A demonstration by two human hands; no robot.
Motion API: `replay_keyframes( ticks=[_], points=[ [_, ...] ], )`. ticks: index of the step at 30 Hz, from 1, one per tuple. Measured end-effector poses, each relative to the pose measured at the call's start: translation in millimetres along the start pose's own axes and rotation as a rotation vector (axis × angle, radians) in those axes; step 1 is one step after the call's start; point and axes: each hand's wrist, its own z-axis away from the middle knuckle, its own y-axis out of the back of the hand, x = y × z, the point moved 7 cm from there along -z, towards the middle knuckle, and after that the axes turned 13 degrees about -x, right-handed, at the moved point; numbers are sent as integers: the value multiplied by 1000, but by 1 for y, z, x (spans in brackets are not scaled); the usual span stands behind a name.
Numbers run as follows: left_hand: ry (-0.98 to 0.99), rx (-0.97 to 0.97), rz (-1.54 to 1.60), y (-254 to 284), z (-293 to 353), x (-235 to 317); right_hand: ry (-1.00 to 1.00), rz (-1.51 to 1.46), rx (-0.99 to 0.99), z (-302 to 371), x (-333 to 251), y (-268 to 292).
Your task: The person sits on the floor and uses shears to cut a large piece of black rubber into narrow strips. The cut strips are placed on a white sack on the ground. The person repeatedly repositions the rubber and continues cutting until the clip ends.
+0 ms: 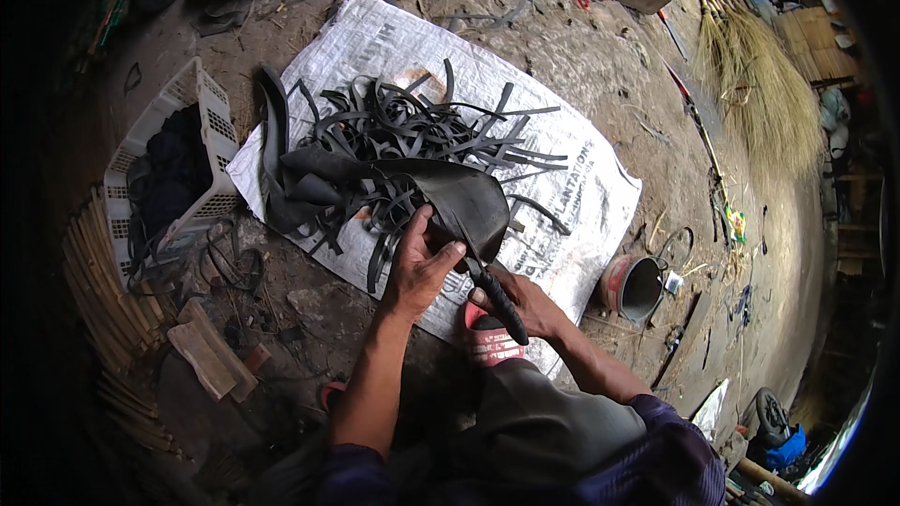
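Done: black strips (389, 122) heaped on white sack (328, 47) | Remaining, apparently: wide rubber sheet (473, 195) above sack | Left hand (422, 265): clamped on sheet | Right hand (531, 304): at knife (502, 302) handle, exact grip unclear

On my feed, black marks the sheet (480, 195) at mid-frame, the strips (389, 126) just above and the handle (507, 307) below. I also see a white sack (592, 197) with dark grey print, a white lattice crate (217, 114) at left, and straw-yellow bristles (764, 84) upper right.
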Motion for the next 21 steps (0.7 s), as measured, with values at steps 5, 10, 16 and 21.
replay_keyframes(
  ticks=[5, 10, 16, 21],
  points=[
    [-95, 33, 71, 7, 1, 13, -65, -44, -108, 0, 2, -7],
    [69, 16, 41, 3, 4, 7, -19, 7, -70, -3, -4, -5],
    [-26, 49, 60, 7, 2, 20, 1, -16, -78, -7, -3, -5],
    [-42, 24, 3, 9, 4, 24, -13, 33, -83, -7, -2, -10]
  ],
)
